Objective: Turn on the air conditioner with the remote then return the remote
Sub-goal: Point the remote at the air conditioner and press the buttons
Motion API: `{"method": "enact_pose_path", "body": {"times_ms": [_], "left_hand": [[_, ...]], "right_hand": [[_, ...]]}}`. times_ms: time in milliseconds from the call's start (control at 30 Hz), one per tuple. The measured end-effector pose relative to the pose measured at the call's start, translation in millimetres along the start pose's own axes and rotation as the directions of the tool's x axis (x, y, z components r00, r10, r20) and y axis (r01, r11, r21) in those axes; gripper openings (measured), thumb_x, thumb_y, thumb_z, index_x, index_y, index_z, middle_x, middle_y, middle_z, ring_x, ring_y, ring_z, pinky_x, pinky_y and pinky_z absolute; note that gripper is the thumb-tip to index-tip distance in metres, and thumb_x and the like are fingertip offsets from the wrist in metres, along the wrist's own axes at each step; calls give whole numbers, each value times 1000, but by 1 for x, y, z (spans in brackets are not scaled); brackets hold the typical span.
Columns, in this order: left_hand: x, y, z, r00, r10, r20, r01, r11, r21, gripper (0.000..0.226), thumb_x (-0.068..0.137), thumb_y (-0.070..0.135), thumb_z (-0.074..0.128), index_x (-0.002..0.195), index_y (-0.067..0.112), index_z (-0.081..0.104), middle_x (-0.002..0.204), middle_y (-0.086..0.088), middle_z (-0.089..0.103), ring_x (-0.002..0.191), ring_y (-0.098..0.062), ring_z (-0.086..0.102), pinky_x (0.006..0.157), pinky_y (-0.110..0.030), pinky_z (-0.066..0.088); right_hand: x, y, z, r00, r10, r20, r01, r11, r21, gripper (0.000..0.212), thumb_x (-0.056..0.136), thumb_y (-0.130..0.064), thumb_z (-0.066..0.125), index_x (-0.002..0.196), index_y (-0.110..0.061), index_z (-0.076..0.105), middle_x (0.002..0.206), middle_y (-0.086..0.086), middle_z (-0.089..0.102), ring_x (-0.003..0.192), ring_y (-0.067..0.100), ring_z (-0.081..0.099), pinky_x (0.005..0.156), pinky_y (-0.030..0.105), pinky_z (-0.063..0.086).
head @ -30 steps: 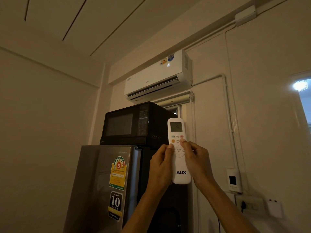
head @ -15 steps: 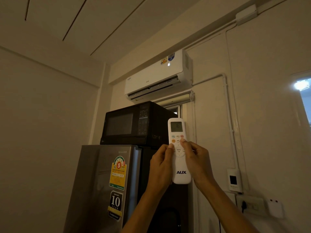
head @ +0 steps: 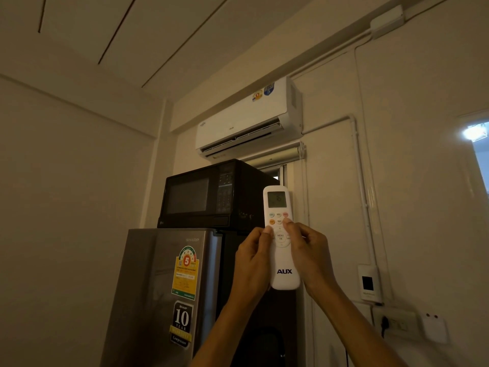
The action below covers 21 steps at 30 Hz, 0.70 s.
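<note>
A white AUX remote (head: 281, 260) is held upright in front of me, its small screen facing me. My left hand (head: 252, 263) grips its left side, thumb on the left of the button pad. My right hand (head: 308, 256) grips the right side, its thumb resting just below the red button in the top row. The white wall air conditioner (head: 246, 120) hangs high on the wall above, its lower flap open. No lit digit shows on its front panel.
A black microwave (head: 209, 197) sits on a silver fridge (head: 161, 295) left of the hands. On the right wall are a white remote holder (head: 369, 283), a socket with a plug (head: 394, 323) and white pipes (head: 362, 186). A bright window (head: 476, 133) is far right.
The lit digit on the air conditioner's front panel has gone out. Both hands and the remote stay in almost the same place.
</note>
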State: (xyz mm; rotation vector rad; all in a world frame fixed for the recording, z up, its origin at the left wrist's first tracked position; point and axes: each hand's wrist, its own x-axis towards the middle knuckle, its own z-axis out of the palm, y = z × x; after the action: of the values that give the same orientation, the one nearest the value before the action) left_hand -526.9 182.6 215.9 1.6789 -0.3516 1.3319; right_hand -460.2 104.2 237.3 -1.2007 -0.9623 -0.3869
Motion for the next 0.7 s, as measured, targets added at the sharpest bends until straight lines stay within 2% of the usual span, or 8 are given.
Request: {"method": "enact_pose_path", "body": {"times_ms": [433, 700], "left_hand": [[-2, 2, 0, 1000, -7, 3, 7, 1000, -7, 17, 94, 22, 36, 88, 24, 51, 84, -1, 63, 64, -6, 68, 52, -15, 54], [-3, 3, 1, 1000, -2, 1, 2, 1000, -2, 17, 94, 21, 36, 87, 25, 51, 83, 0, 63, 64, -5, 68, 52, -15, 54]], "right_hand": [[-3, -1, -1, 1000, -6, 14, 5, 1000, 14, 17, 85, -35, 50, 91, -20, 58, 78, -6, 62, 64, 9, 63, 53, 21, 49], [-4, -1, -1, 1000, 0, 4, -1, 1000, 7, 21, 86, -35, 50, 95, -17, 59, 89, 3, 65, 65, 11, 64, 53, 21, 50]]}}
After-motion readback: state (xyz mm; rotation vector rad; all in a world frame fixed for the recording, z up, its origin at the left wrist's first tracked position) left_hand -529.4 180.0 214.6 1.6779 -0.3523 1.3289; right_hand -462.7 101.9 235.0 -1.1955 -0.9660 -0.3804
